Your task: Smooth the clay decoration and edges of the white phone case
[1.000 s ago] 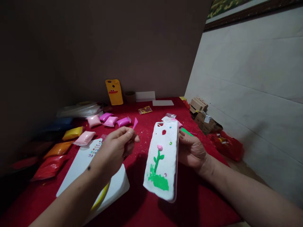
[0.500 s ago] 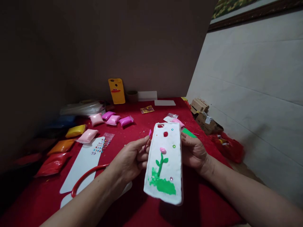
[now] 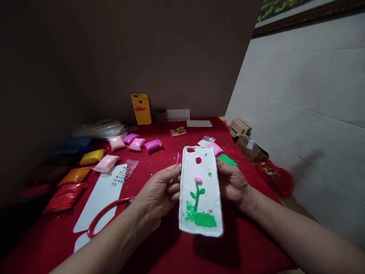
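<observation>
A white clay-covered phone case [image 3: 188,194] is held up over the red cloth, its decorated face towards me. On it are a pink flower bud [image 3: 197,180], a green stem with leaves [image 3: 197,198], a green patch along the bottom and a few coloured gems. My left hand [image 3: 161,186] grips its left edge, and a thin pink pointed piece [image 3: 178,158] sticks up by the thumb; whether the hand holds that too, I cannot tell. Closed on the right edge is my right hand [image 3: 232,180], its fingertips partly hidden behind the case.
Clay packets in pink [image 3: 106,163], orange [image 3: 74,176] and red [image 3: 63,198] lie left, beside a gem sheet [image 3: 122,175] on a white board [image 3: 94,201]. Red-handled scissors or pliers [image 3: 99,219] rest near my left forearm. A yellow phone case [image 3: 142,110] stands at the back.
The phone case has tilted slightly, its lower end swinging right and up. Both hands keep their hold on its edges.
</observation>
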Available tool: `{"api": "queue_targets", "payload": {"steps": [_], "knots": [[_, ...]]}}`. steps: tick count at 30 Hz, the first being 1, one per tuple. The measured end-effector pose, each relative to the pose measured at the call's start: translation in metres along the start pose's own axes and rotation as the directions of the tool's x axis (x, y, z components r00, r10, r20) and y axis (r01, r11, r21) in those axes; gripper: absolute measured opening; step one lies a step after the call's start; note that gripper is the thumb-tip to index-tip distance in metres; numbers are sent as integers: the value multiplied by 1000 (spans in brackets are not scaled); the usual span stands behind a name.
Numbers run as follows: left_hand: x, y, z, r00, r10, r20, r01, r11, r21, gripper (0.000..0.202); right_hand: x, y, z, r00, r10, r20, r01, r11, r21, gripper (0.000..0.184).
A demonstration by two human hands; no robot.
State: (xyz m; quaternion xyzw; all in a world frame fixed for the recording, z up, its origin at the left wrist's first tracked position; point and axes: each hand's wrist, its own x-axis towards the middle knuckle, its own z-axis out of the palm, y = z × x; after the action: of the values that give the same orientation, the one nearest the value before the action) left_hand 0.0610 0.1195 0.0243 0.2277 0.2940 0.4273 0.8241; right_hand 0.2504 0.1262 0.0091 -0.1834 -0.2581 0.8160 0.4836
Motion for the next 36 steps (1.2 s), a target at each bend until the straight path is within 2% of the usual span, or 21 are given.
{"api": "queue_targets", "payload": {"steps": [7,12,24,31,36], "knots": [[0,0,1,996,91,-17,-91,996,23,25,2,3,3,997,66,-46,-62,994,87,24],[3,3,-5,990,132,-46,-130,991,39,26,3,5,6,996,84,-14,-83,994,72,26],[5,6,-6,983,173,-59,-169,983,73,27,6,12,5,996,65,67,-70,995,75,27],[7,5,-7,975,200,-92,-191,976,100,32,9,17,0,996,52,73,-56,996,67,29],[9,2,-8,972,213,-104,-201,973,115,25,10,18,0,999,41,32,-42,998,46,26]]}}
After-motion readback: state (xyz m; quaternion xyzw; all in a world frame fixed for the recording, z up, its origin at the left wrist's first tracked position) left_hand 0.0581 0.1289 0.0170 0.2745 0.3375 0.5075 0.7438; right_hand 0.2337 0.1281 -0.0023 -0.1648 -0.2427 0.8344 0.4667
